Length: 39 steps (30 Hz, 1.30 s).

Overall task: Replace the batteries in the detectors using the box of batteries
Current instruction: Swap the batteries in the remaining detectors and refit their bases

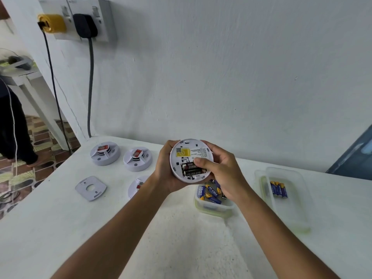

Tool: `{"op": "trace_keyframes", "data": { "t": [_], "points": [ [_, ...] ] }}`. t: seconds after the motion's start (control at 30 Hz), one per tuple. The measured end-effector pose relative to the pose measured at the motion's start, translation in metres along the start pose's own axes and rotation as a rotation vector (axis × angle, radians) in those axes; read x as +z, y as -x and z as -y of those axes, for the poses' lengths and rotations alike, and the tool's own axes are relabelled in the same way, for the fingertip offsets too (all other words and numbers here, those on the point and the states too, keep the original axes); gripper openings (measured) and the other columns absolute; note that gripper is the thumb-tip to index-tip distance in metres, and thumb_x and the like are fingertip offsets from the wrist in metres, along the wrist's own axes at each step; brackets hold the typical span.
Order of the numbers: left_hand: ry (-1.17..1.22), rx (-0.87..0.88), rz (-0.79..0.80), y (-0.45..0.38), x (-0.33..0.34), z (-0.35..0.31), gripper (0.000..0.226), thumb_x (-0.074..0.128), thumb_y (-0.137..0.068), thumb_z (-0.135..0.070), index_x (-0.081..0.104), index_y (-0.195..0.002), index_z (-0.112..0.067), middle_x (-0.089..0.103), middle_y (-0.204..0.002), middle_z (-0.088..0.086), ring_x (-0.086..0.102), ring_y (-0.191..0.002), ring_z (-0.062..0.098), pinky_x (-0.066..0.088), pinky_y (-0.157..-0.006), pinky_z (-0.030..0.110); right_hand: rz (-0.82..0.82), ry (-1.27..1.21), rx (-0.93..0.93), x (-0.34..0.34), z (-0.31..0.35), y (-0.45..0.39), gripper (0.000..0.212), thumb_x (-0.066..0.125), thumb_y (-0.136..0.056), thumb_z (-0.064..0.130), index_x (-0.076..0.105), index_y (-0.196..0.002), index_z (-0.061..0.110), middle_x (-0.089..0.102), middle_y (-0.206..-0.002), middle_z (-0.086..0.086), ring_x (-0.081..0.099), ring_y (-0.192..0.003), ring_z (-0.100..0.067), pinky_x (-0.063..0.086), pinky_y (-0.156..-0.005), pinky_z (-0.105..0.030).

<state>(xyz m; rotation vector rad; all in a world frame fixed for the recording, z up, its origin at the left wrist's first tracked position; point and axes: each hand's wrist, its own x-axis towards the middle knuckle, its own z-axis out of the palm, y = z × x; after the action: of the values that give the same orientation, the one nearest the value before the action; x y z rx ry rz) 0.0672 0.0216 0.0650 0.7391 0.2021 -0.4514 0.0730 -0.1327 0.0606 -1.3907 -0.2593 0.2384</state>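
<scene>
Item: round white detector, held up above the white table, back side toward the camera. Body: pale plastic disc with a raised rim and small slots. Upper half carries a yellow label with a small printed code square and a block of fine print beside it. Lower half has an open battery bay holding dark batteries with silver and red lettering, lying crosswise.

Left hand: cups the detector from the left and beneath, fingers curled round the rim.

Right hand: wraps the right edge, thumb laid across the face just at the top of the battery bay, touching the upper battery.

Below the hands: clear plastic box with a greenish rim, holding loose blue-and-yellow batteries jumbled together.

To the right: clear lid or tray, with a small row of blue-and-yellow batteries lying side by side in it.

On the table to the left: two white detectors face up, each with a red-and-white sticker; a third partly hidden behind the left wrist; one flat grey mounting plate lying apart.

On the wall: a yellow plug and a black plug with hanging cables.
</scene>
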Motion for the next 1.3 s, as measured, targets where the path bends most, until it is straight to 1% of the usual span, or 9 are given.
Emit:
{"op": "trace_keyframes", "data": {
  "t": [0.13, 0.23, 0.33, 0.43, 0.6, 0.77, 0.97, 1.13, 1.3],
  "points": [
    [-0.05, 0.001, -0.01, 0.003, 0.001, 0.001, 0.059, 0.031, -0.089, -0.045, 0.077, -0.081, -0.009, 0.071, -0.091, 0.016, 0.064, -0.084, 0.032, 0.044, -0.087, 0.046, -0.079, 0.089, -0.051, 0.006, -0.007, 0.003, 0.042, 0.075, -0.081, 0.015, 0.064, -0.122, 0.019, 0.073, -0.104, -0.005, 0.07, -0.098, -0.026, 0.059, -0.077, -0.05],
    [-0.071, -0.003, -0.027, 0.004, 0.0, 0.001, 0.059, 0.031, -0.089, -0.044, 0.078, -0.081, -0.009, 0.071, -0.091, 0.016, 0.062, -0.087, 0.033, 0.046, -0.086, 0.047, -0.069, 0.119, -0.045, 0.007, -0.008, 0.005, 0.042, 0.074, -0.083, 0.021, 0.063, -0.123, 0.022, 0.072, -0.106, -0.003, 0.069, -0.101, -0.025, 0.059, -0.076, -0.053],
    [-0.086, 0.006, -0.02, 0.005, -0.003, 0.001, 0.059, 0.03, -0.088, -0.043, 0.078, -0.084, -0.01, 0.071, -0.093, 0.017, 0.059, -0.092, 0.034, 0.041, -0.095, 0.051, 0.026, 0.043, 0.019, 0.003, -0.004, 0.006, 0.042, 0.071, -0.085, 0.016, 0.061, -0.125, 0.023, 0.071, -0.11, -0.007, 0.068, -0.102, -0.027, 0.059, -0.078, -0.051],
    [-0.096, 0.009, -0.018, 0.005, -0.008, 0.0, 0.057, 0.031, -0.088, -0.045, 0.076, -0.092, -0.01, 0.069, -0.1, 0.018, 0.058, -0.096, 0.035, 0.033, -0.104, 0.054, 0.11, 0.0, 0.065, -0.001, -0.004, 0.006, 0.051, 0.069, -0.084, 0.004, 0.059, -0.128, 0.026, 0.069, -0.113, -0.008, 0.065, -0.108, -0.029, 0.058, -0.08, -0.045],
    [-0.083, 0.015, -0.033, 0.004, -0.012, 0.001, 0.058, 0.032, -0.089, -0.047, 0.076, -0.092, -0.01, 0.069, -0.099, 0.019, 0.057, -0.096, 0.035, 0.04, -0.093, 0.052, 0.151, 0.001, 0.073, -0.004, -0.006, 0.009, 0.066, 0.071, -0.078, -0.007, 0.055, -0.133, 0.026, 0.068, -0.112, -0.008, 0.063, -0.109, -0.031, 0.058, -0.075, -0.039],
    [-0.088, 0.015, -0.048, 0.006, -0.011, 0.005, 0.058, 0.032, -0.089, -0.046, 0.077, -0.09, -0.01, 0.07, -0.098, 0.018, 0.06, -0.093, 0.034, 0.044, -0.087, 0.049, 0.105, 0.012, 0.037, -0.003, -0.007, 0.013, 0.055, 0.071, -0.081, 0.0, 0.059, -0.13, 0.023, 0.07, -0.11, -0.006, 0.066, -0.106, -0.029, 0.06, -0.076, -0.046],
    [-0.086, 0.011, -0.046, 0.01, -0.009, 0.007, 0.059, 0.03, -0.089, -0.044, 0.078, -0.085, -0.009, 0.071, -0.093, 0.018, 0.058, -0.092, 0.034, 0.042, -0.088, 0.048, 0.186, -0.013, 0.1, -0.006, -0.004, 0.017, 0.064, 0.074, -0.077, 0.006, 0.053, -0.135, 0.024, 0.067, -0.116, -0.01, 0.065, -0.108, -0.029, 0.059, -0.076, -0.04],
    [-0.075, 0.026, -0.06, 0.01, -0.004, 0.011, 0.057, 0.033, -0.088, -0.045, 0.077, -0.088, -0.009, 0.07, -0.097, 0.018, 0.059, -0.095, 0.035, 0.042, -0.091, 0.05, 0.078, -0.001, 0.046, 0.001, -0.005, 0.019, 0.052, 0.075, -0.079, 0.01, 0.06, -0.126, 0.023, 0.069, -0.113, -0.006, 0.067, -0.104, -0.027, 0.059, -0.079, -0.047],
    [-0.088, 0.045, -0.08, 0.012, 0.003, 0.021, 0.052, 0.036, -0.086, -0.044, 0.073, -0.098, -0.009, 0.069, -0.099, 0.018, 0.06, -0.094, 0.034, 0.043, -0.091, 0.051, 0.021, 0.082, -0.016, 0.006, -0.007, 0.025, 0.05, 0.083, -0.067, 0.015, 0.064, -0.112, 0.026, 0.072, -0.101, 0.0, 0.069, -0.095, -0.02, 0.06, -0.076, -0.038]
  ]
}}
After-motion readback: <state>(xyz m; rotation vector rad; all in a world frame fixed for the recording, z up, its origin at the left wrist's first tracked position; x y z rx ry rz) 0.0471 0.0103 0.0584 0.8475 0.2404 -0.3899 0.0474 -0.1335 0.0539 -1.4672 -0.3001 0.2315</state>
